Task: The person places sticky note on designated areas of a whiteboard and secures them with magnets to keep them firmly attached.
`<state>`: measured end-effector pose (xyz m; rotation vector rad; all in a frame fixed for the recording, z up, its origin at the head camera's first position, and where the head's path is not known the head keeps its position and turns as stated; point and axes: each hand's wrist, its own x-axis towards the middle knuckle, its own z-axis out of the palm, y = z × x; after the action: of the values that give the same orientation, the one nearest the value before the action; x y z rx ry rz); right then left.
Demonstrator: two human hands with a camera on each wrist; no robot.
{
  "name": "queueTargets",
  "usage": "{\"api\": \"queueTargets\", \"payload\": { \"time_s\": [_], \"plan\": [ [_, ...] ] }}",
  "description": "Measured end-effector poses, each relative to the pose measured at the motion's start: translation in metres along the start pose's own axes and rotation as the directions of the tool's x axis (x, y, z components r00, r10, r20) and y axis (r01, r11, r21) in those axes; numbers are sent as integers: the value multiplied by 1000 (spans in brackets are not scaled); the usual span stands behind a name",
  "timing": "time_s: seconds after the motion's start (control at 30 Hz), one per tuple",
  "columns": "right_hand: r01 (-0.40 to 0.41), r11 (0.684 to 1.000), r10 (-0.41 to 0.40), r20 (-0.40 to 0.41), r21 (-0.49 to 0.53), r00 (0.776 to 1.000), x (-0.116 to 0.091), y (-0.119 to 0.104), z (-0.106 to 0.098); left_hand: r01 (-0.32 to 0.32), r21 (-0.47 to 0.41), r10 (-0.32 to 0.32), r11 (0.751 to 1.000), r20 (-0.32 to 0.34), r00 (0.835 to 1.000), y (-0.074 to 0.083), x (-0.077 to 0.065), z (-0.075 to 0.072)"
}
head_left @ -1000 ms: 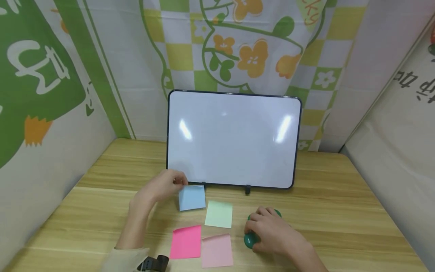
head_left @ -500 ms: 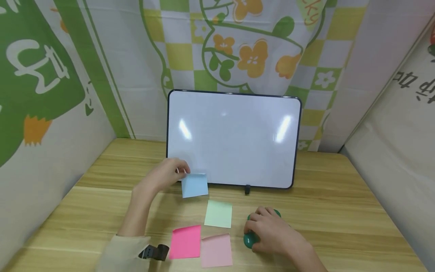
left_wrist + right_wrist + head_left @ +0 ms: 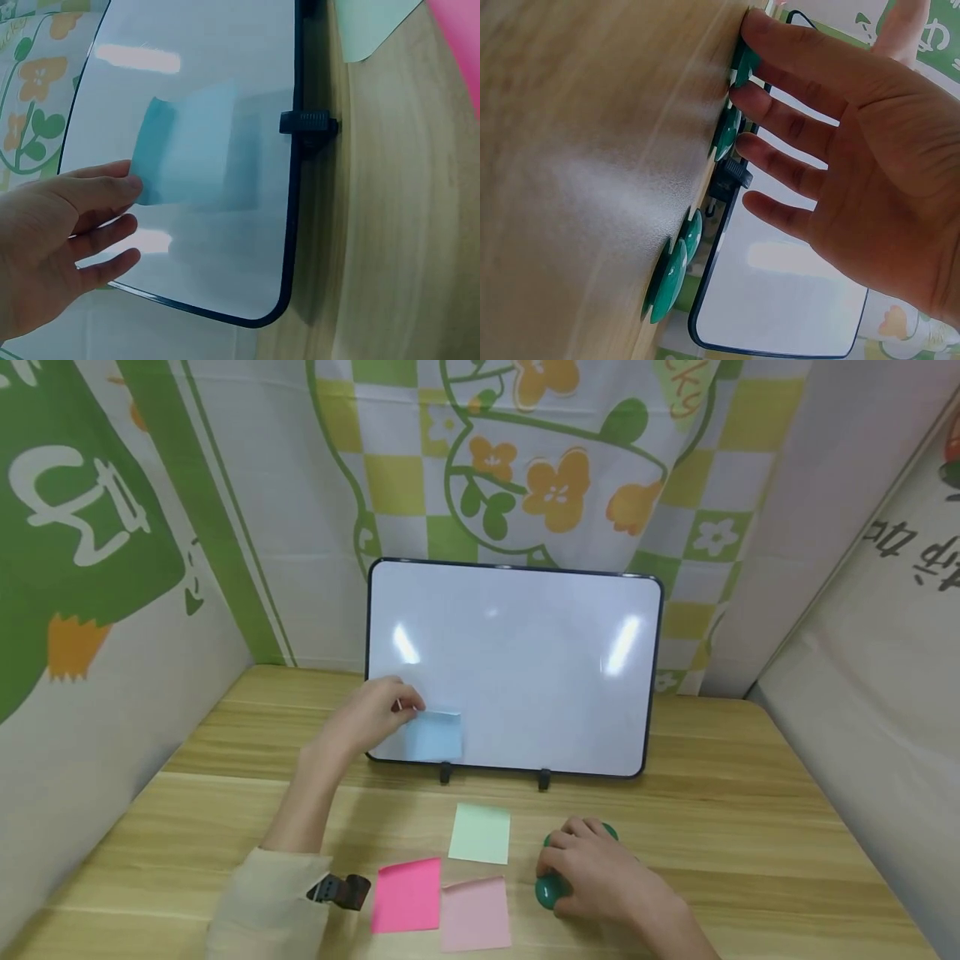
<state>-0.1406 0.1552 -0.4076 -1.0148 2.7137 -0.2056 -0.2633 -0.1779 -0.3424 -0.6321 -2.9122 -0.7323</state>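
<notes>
A light blue sticky note [image 3: 435,737] hangs over the lower left of the whiteboard [image 3: 525,677]. My left hand [image 3: 372,714] pinches it by its upper left corner between thumb and fingers. In the left wrist view the sticky note [image 3: 195,146] looks flat or nearly flat to the board; full contact cannot be told. On the table at the right, my right hand [image 3: 600,872] lies over several round green magnets. Thumb and fingers close round one green magnet [image 3: 744,64], and the other fingers bend loosely beside a second magnet [image 3: 727,133].
The whiteboard leans upright on small black stand feet [image 3: 544,779]. In front of it lie a pale green sticky note [image 3: 480,833], a hot pink one [image 3: 407,895] and a light pink one [image 3: 476,914]. Two further green magnets [image 3: 669,281] sit on the table.
My left hand has raised the blue sticky note from before the board's bottom edge up onto its lower left area. My right hand stays in place over the magnets.
</notes>
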Motion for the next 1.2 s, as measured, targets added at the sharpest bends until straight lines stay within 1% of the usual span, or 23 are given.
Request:
{"api": "queueTargets", "payload": {
  "time_s": [0.17, 0.27, 0.37, 0.53, 0.73, 0.93, 1.1, 1.2],
  "plan": [
    [-6, 1000, 6, 2, 5, 1000, -1, 0, -1, -32, 52, 36, 998, -76, 996, 3, 12, -10],
    [-12, 1000, 12, 9, 5, 1000, 0, 1, 0, -49, 86, 58, 995, -107, 993, 2, 19, -15],
    [-18, 1000, 18, 14, 2, 1000, 1, 1, 1, -59, 92, 70, 994, -117, 991, 0, 25, -19],
    [-12, 1000, 12, 11, 0, 1000, 3, 1, 2, -40, 66, 47, 997, -105, 993, -3, 29, -25],
    [-10, 1000, 10, 9, 1, 1000, 3, 1, 1, -39, 79, 46, 996, -95, 994, -4, 36, -30],
    [-21, 1000, 21, 22, 0, 1000, 3, 2, 1, -31, 103, 44, 994, -125, 991, -5, 43, -29],
    [-26, 1000, 26, 25, 5, 999, 3, 3, 1, -23, 105, 40, 994, -160, 986, -7, 45, -28],
    [-26, 1000, 25, 30, 8, 999, 3, 2, 1, -28, 114, 49, 993, -184, 982, -10, 46, -28]
  ]
}}
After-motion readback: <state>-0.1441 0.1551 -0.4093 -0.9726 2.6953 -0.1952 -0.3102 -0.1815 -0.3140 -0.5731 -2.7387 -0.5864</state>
